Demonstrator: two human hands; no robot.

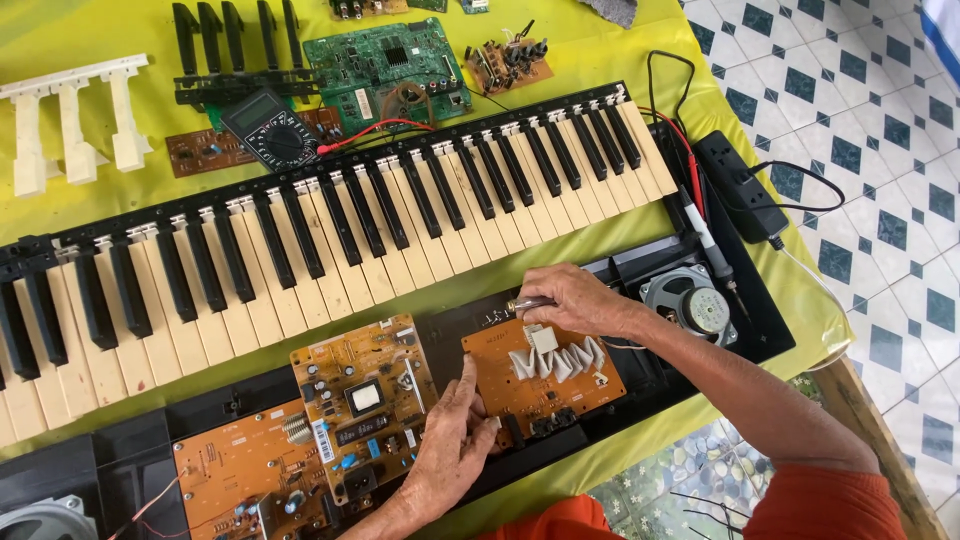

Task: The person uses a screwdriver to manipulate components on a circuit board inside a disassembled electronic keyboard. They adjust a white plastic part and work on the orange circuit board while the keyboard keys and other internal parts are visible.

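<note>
Where both hands meet, orange circuit board, white-ribboned, flat.

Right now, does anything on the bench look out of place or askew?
Yes. The keyboard lies opened, its key bed tilted across the yellow cloth. Loose white keys and black keys lie detached behind it. Under the right hand, the orange board carries crumpled white ribbon cable.

Operator: 2 bare hands, left hand and right hand. Forearms uncovered. Orange short sleeve on right upper arm; orange garment at torso.
</note>
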